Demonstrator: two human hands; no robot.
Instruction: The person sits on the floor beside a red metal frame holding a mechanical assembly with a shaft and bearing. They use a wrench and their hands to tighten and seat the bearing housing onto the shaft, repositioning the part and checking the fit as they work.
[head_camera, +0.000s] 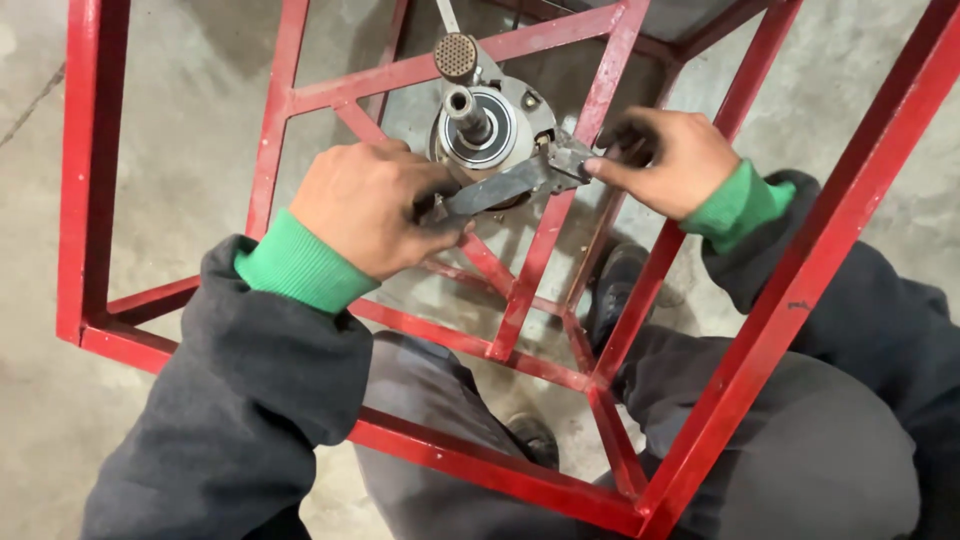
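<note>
gripping wrench (505, 185) handle, left hand (365, 205); right hand (670, 160) steadies its head.

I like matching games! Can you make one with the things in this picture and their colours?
Things:
1. frame
2. wrench
3. cuffs
4. floor

Colours:
A. green
B. pale grey concrete
C. red
D. dark grey metal

Pairs: 1-C, 2-D, 3-A, 4-B. The left hand grips the wrench handle; the right hand steadies its head.
</note>
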